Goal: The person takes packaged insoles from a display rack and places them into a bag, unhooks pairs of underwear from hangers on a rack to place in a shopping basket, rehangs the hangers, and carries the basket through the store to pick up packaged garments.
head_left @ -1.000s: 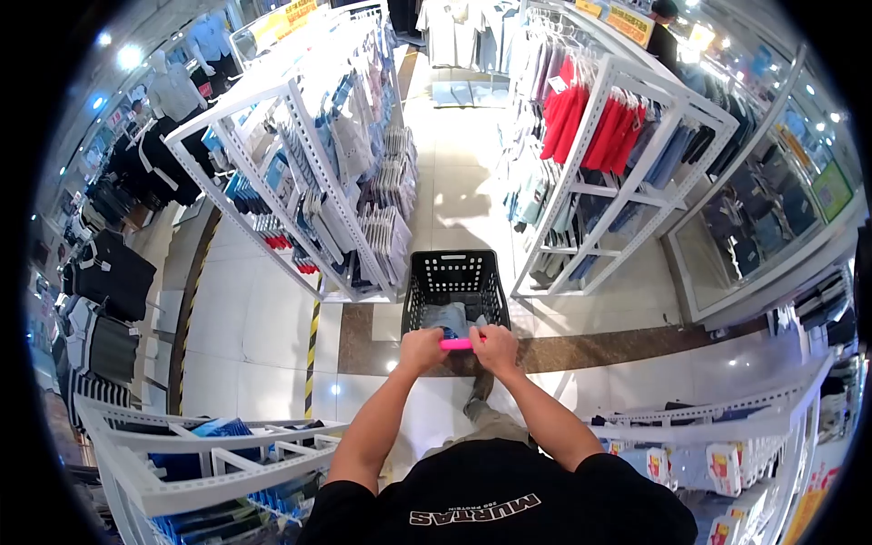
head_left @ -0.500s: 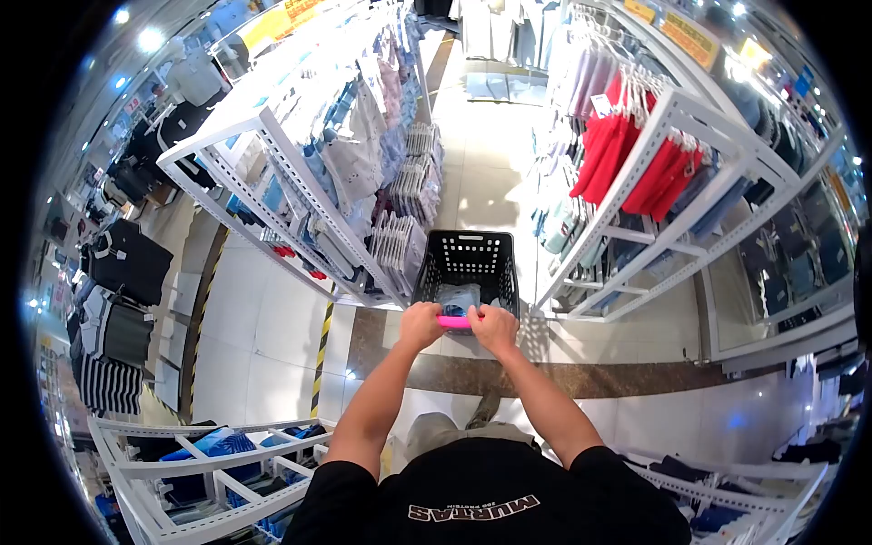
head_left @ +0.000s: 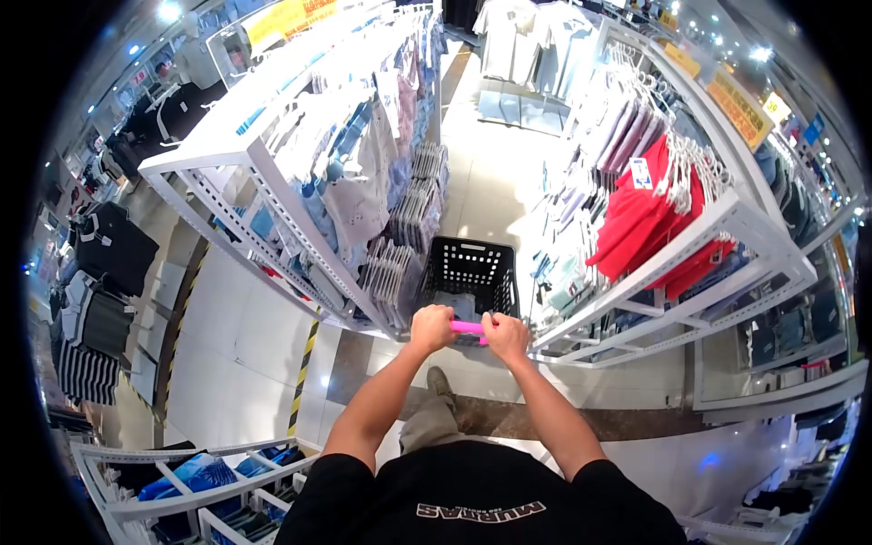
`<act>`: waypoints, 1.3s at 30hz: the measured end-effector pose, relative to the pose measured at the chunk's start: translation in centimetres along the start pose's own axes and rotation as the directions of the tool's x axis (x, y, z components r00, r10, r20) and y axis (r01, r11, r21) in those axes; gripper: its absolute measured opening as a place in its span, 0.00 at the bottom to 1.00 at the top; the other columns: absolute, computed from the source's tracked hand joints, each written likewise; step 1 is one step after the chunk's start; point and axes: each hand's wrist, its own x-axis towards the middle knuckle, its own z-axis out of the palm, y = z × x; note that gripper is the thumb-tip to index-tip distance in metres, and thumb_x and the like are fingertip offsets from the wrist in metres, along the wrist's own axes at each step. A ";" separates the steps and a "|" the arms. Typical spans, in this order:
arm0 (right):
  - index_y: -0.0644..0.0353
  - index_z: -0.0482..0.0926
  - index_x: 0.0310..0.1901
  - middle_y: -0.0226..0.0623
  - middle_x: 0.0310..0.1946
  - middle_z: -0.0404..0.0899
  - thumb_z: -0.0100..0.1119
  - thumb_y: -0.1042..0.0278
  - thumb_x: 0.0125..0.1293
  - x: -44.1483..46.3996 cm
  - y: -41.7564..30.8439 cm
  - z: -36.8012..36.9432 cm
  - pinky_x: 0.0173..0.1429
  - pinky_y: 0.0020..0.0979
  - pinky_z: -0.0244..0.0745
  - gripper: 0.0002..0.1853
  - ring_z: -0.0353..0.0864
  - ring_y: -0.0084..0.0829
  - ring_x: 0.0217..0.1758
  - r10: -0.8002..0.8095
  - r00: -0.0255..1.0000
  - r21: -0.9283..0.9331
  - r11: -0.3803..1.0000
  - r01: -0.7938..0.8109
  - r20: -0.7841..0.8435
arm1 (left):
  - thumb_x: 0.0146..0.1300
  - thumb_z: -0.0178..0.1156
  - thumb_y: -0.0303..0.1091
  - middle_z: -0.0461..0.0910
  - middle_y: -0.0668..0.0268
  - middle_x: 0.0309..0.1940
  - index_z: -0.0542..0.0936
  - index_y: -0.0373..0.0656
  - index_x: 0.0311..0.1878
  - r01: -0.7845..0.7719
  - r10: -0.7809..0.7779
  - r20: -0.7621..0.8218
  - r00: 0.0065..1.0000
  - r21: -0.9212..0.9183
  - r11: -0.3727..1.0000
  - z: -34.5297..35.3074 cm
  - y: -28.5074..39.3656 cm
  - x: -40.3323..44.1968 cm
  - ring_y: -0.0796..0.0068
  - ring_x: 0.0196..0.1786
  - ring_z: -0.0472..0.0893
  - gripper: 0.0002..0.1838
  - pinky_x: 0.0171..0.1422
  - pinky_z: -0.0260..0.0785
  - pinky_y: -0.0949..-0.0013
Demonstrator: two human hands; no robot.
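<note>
Both my hands grip a pink handle [head_left: 468, 328] at the near side of a black shopping basket [head_left: 470, 265]. My left hand [head_left: 432, 328] is closed round the handle's left end, and my right hand [head_left: 505, 336] round its right end. Inside the basket, close to the handle, lies some pale grey-blue material [head_left: 457, 303], partly hidden by my hands. The basket stands between two white racks, its holed far wall facing me.
Left, a white rack [head_left: 272, 195] holds pale clothes. Right, another rack [head_left: 727, 227] carries red garments [head_left: 649, 218]. Farther up the aisle hang light clothes [head_left: 527, 41] above a low platform. Dark clothes [head_left: 109, 250] are at far left; a white rack [head_left: 182, 500] is at lower left.
The basket and my hands have moved forward into the aisle between the racks. The red garments look nearer and larger. A different shoe now shows in front of me.
</note>
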 end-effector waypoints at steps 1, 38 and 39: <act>0.56 0.83 0.24 0.51 0.23 0.81 0.56 0.43 0.68 0.9 0.0 0.1 0.38 0.53 0.75 0.25 0.83 0.57 0.31 0.000 1.000 0.003 1.000 0.000 0.001 | 0.48 0.72 0.42 0.85 0.59 0.31 0.84 0.45 0.29 -0.001 0.001 -0.017 1.000 -0.007 1.000 0.3 -0.3 0.7 0.55 0.40 0.85 0.11 0.47 0.78 0.52; 0.57 0.86 0.38 0.41 0.31 0.88 0.63 0.49 0.65 38.7 -2.5 4.4 0.44 0.40 0.80 0.18 0.89 0.42 0.37 -0.180 0.858 0.247 0.967 0.064 0.481 | 0.49 0.72 0.37 0.81 0.61 0.45 0.82 0.48 0.41 0.029 -0.019 0.117 0.993 -0.089 0.996 2.1 -9.8 34.3 0.56 0.53 0.80 0.16 0.59 0.72 0.55; 0.57 0.85 0.38 0.42 0.32 0.88 0.63 0.48 0.65 39.5 -3.1 5.3 0.44 0.40 0.80 0.18 0.89 0.42 0.38 -0.192 0.856 0.192 0.975 0.111 0.480 | 0.48 0.72 0.36 0.80 0.61 0.47 0.81 0.48 0.42 0.047 -0.041 0.074 0.996 -0.078 0.996 2.0 -9.7 34.7 0.56 0.54 0.79 0.17 0.59 0.72 0.55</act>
